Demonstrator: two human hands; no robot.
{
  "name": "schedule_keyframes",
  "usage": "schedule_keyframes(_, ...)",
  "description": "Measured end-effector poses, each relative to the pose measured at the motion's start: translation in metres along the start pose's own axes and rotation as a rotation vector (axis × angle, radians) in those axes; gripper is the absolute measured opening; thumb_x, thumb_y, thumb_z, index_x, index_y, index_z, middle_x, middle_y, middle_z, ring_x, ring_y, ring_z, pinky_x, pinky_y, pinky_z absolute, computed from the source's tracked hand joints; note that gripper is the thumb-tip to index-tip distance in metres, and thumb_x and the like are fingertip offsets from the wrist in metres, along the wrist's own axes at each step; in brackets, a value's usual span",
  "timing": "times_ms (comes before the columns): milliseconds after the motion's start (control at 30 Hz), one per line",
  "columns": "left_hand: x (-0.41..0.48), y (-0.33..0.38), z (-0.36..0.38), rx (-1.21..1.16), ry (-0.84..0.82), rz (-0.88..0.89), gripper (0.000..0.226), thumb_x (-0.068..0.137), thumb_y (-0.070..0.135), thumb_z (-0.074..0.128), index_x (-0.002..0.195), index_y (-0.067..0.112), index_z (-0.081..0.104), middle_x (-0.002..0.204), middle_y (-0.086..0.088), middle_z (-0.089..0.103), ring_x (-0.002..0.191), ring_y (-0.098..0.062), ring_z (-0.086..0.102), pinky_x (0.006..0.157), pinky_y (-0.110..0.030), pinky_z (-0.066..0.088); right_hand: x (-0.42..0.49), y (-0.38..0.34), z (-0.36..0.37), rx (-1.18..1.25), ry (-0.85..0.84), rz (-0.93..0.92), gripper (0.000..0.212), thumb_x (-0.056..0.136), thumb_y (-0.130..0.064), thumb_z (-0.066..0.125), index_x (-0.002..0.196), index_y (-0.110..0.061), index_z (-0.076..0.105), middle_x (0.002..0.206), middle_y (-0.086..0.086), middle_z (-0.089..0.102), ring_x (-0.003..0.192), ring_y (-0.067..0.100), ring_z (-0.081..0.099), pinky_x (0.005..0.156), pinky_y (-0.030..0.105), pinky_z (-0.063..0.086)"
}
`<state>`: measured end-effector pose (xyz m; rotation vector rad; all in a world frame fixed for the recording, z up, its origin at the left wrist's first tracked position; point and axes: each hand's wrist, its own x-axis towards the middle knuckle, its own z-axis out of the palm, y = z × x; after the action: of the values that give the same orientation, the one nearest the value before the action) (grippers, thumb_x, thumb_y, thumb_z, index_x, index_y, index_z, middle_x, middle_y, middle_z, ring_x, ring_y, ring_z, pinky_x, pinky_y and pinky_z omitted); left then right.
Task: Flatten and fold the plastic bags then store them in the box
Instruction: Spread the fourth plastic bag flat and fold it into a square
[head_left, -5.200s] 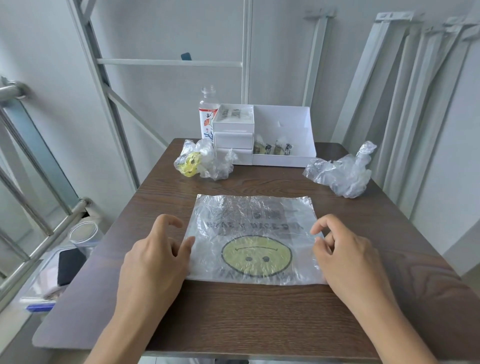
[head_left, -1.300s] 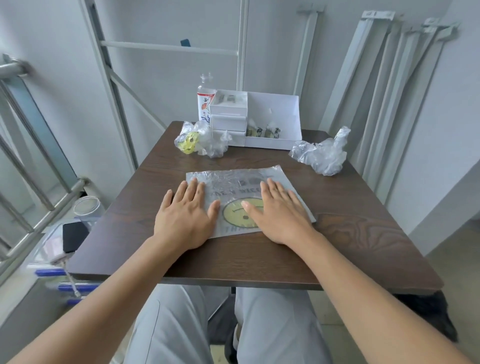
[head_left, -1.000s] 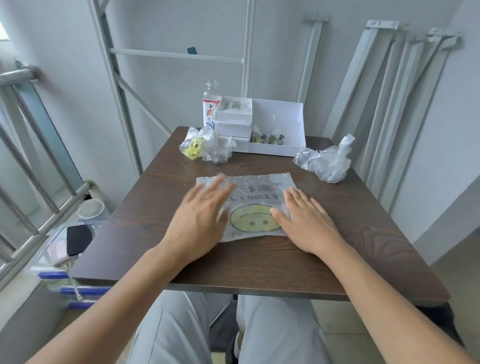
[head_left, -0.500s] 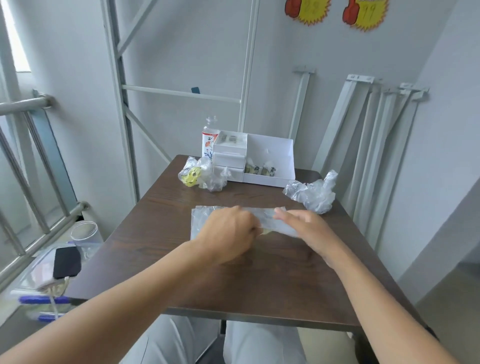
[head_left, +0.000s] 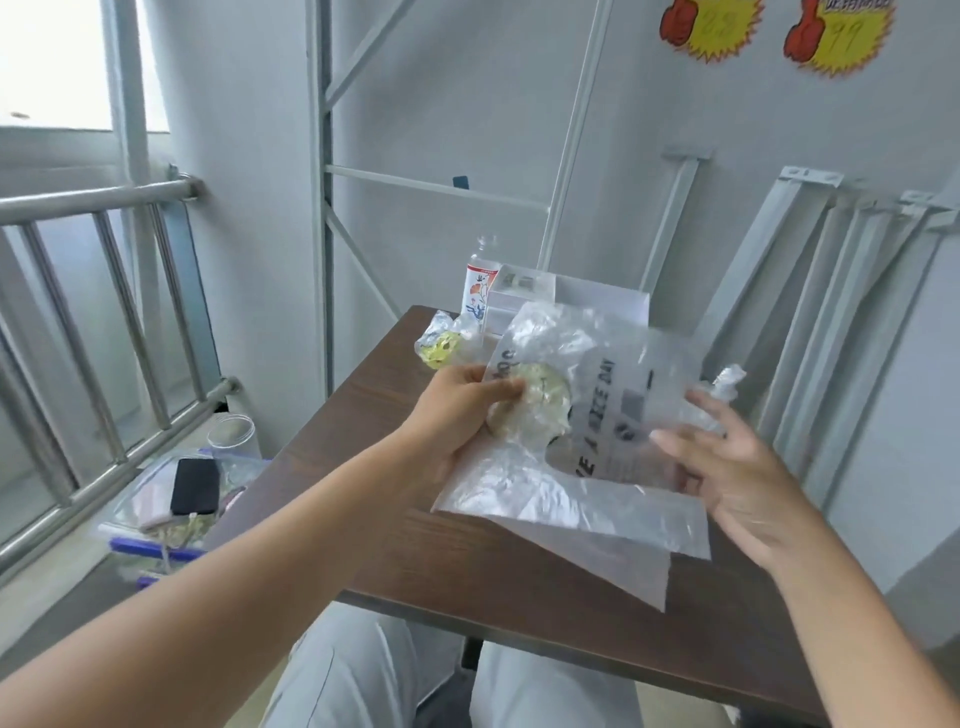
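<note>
Nearest, at six o'clock, a person's grey-trousered knees (head_left: 353, 680) sit under the near edge of the dark wooden surface (head_left: 395, 530). Above that edge the clear plastic bag (head_left: 602, 410), printed with a yellow smiley and black lettering, is raised off the surface and crumpled, with one flat corner drooping over the near edge at five o'clock. The left hand (head_left: 462, 415) grips the bag's left side, thumb on top and fingers curled into the plastic. The right hand (head_left: 743, 483) is loose at the bag's three o'clock edge, fingers straight and spread; blur hides whether they touch it. On the floor at nine o'clock lie a black phone (head_left: 195, 486) and a clear jar (head_left: 234, 436). Farther back at eleven o'clock sits a crumpled bag (head_left: 441, 343) with a yellow print, a bottle (head_left: 477, 293) just behind it. The white box (head_left: 602, 299) stands at twelve o'clock at the far edge, partly hidden by the raised bag. Another crumpled bag (head_left: 727, 376) peeks out at two o'clock.
</note>
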<state>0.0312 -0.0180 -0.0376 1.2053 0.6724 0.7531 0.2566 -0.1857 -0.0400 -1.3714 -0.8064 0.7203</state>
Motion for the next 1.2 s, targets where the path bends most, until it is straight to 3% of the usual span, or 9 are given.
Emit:
schedule_keyframes(133, 0.006, -0.033, -0.013, 0.214, 0.071, 0.026, 0.023, 0.097, 0.009, 0.068, 0.119, 0.012, 0.075, 0.109, -0.009, 0.08, 0.097, -0.027, 0.078, 0.09, -0.047, 0.063, 0.003, 0.026, 0.005, -0.203, 0.036, 0.112, 0.074, 0.086, -0.004, 0.082, 0.147, -0.033, 0.051, 0.123, 0.012, 0.073, 0.113, 0.029, 0.072, 0.109, 0.049, 0.047)
schedule_keyframes(267, 0.007, -0.058, -0.044, 0.714, 0.054, 0.172, 0.069, 0.095, 0.019, 0.069, 0.157, 0.023, 0.038, 0.147, 0.004, 0.055, 0.119, -0.011, 0.064, 0.1, -0.032, 0.055, 0.0, 0.043, 0.001, -0.68, 0.05, 0.06, 0.067, 0.094, -0.021, 0.078, 0.152, -0.033, 0.045, 0.139, -0.003, 0.061, 0.117, 0.012, 0.066, 0.096, 0.032, 0.05)
schedule_keyframes(400, -0.009, -0.057, -0.075, 1.001, -0.329, 0.393, 0.06, 0.101, 0.049, 0.064, 0.156, 0.038, 0.045, 0.166, 0.025, 0.028, 0.156, 0.0, 0.019, 0.127, -0.033, 0.024, -0.035, 0.03, 0.009, -0.984, -0.125, -0.159, 0.042, 0.098, -0.056, 0.061, 0.138, -0.052, 0.052, 0.144, -0.034, 0.045, 0.124, -0.01, 0.05, 0.095, 0.02, 0.041)
schedule_keyframes(500, -0.033, -0.049, -0.081, 1.206, -0.669, 0.365, 0.09, 0.092, 0.071, 0.062, 0.165, 0.039, 0.02, 0.169, 0.033, 0.004, 0.155, 0.011, -0.008, 0.129, -0.028, 0.001, -0.059, 0.024, 0.022, -1.044, -0.439, -0.163, 0.062, 0.088, -0.082, 0.052, 0.145, -0.059, 0.045, 0.156, -0.048, 0.022, 0.143, -0.025, 0.017, 0.117, 0.022, 0.023)
schedule_keyframes(600, -0.049, -0.052, -0.086, 1.463, -0.711, 0.488, 0.114, 0.08, 0.091, 0.055, 0.166, 0.035, 0.007, 0.17, 0.029, -0.004, 0.155, 0.01, -0.01, 0.131, -0.033, -0.003, -0.07, 0.027, 0.023, -1.159, -0.597, -0.13, 0.087, 0.081, -0.089, 0.055, 0.157, -0.057, 0.027, 0.161, -0.048, 0.004, 0.145, -0.027, -0.007, 0.127, 0.025, 0.008)
schedule_keyframes(767, -0.072, -0.06, -0.089, 1.511, -0.58, 0.714, 0.085, 0.089, 0.08, 0.052, 0.162, 0.043, 0.029, 0.166, 0.035, 0.018, 0.15, 0.01, 0.023, 0.123, -0.021, 0.016, -0.087, 0.041, 0.013, -1.418, -0.777, -0.287, 0.125, 0.073, -0.091, 0.063, 0.164, -0.045, -0.008, 0.166, -0.029, -0.027, 0.148, -0.012, -0.031, 0.124, 0.023, -0.017)
schedule_keyframes(867, -0.078, -0.067, -0.089, 1.413, -0.562, 0.793, 0.055, 0.099, 0.058, 0.057, 0.151, 0.041, 0.052, 0.157, 0.035, 0.039, 0.137, 0.006, 0.044, 0.111, -0.029, 0.038, -0.094, 0.054, 0.004, -1.414, -0.748, -0.423, 0.111, 0.089, -0.069, 0.067, 0.163, -0.047, -0.012, 0.171, -0.026, -0.016, 0.155, -0.008, -0.019, 0.127, 0.022, -0.007)
schedule_keyframes(1000, -0.071, -0.071, -0.092, 1.23, -0.536, 0.775, 0.039, 0.102, 0.027, 0.06, 0.14, 0.037, 0.065, 0.146, 0.031, 0.055, 0.123, -0.002, 0.061, 0.098, -0.041, 0.052, -0.09, 0.046, -0.012, -1.135, -0.577, -0.403, 0.083, 0.086, -0.048, 0.08, 0.157, -0.045, 0.038, 0.156, -0.037, 0.037, 0.145, -0.016, 0.031, 0.116, 0.006, 0.022)
schedule_keyframes(1200, -0.063, -0.059, -0.078, 0.83, -0.299, 0.38, 0.035, 0.103, 0.048, 0.058, 0.094, 0.019, 0.076, 0.087, -0.004, 0.073, 0.079, -0.002, 0.056, 0.08, -0.033, 0.05, -0.075, 0.048, -0.012, -0.923, -0.275, -0.307, 0.016, 0.086, -0.055, 0.078, 0.1, -0.047, 0.075, 0.104, -0.029, 0.073, 0.097, -0.005, 0.069, 0.082, 0.019, 0.054)
